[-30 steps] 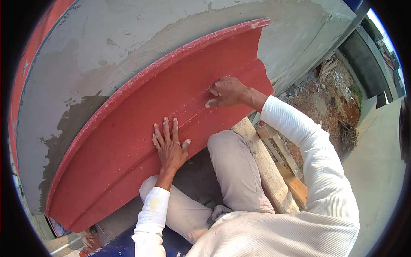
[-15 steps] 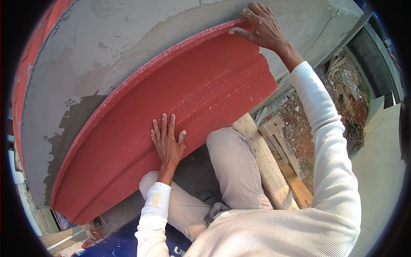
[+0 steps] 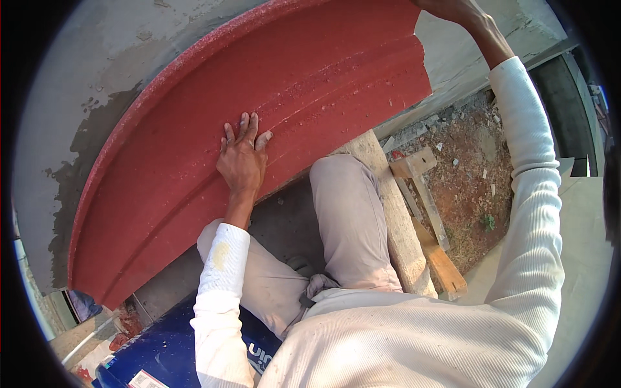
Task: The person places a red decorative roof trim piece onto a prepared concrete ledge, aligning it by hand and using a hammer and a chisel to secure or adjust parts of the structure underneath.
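A large curved red panel, with a raised pale-flecked rim along its arc and a ridge down its length, leans over my knees against a grey wall. My left hand lies open on its face near the lower edge, fingers spread. At the upper right end of the panel, my right hand meets its edge at the picture's top. Most of those fingers are cut off there, though half a second ago they were hooked over the rim with the thumb on the face. The panel's right end is jagged.
The grey plastered wall has a dark damp patch. Right of my knee runs a timber beam, with loose wood pieces beside it. Rubble and soil lie beyond. A blue container stands at lower left.
The view has shifted, so the panel and both hands sit higher in it. My right hand has partly left the picture at the top. My left hand stays flat on the panel.
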The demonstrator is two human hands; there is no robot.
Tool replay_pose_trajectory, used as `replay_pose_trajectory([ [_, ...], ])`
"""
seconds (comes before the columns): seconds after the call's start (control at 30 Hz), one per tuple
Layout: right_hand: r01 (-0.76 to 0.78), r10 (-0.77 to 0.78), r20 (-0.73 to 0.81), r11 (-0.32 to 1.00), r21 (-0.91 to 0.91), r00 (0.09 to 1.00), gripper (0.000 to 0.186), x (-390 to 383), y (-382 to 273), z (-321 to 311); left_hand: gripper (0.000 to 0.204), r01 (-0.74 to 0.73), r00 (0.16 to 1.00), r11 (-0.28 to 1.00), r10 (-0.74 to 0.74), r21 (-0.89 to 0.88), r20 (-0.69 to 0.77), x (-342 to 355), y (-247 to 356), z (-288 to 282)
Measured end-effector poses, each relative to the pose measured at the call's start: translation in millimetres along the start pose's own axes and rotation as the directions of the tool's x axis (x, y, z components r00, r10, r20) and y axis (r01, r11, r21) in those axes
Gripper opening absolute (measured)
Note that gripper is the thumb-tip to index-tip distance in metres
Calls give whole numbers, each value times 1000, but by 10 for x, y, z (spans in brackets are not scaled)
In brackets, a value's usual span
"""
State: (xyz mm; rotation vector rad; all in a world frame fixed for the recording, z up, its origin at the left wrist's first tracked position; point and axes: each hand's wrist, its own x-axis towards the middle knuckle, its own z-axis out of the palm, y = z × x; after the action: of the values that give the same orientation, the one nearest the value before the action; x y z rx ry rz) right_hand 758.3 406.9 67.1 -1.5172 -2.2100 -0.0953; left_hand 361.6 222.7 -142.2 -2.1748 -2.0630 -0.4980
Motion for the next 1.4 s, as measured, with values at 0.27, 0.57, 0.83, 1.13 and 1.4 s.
replay_pose_trajectory([
  [0.27,61,-60,122,998,-4,991,44,-96,-32,-237,51,-30,1000,999,30,-45,-6,58,23,101],
  [0.57,209,-184,117,945,-253,976,49,326,577,196,44,37,996,947,-60,-320,-62,-99,-160,-39],
  [0.83,64,-25,115,932,-358,993,58,326,1006,58,55,576,220,418,-907,-703,-359,-1279,-1282,-991],
  [1.13,112,-72,116,910,-398,991,57,281,707,-68,67,220,-380,-437,-862,-872,336,-1978,-2480,-685],
  [1.4,172,-154,80,933,-315,985,48,275,604,-129,30,108,-283,-380,-897,-918,338,-2208,-2862,-416],
])
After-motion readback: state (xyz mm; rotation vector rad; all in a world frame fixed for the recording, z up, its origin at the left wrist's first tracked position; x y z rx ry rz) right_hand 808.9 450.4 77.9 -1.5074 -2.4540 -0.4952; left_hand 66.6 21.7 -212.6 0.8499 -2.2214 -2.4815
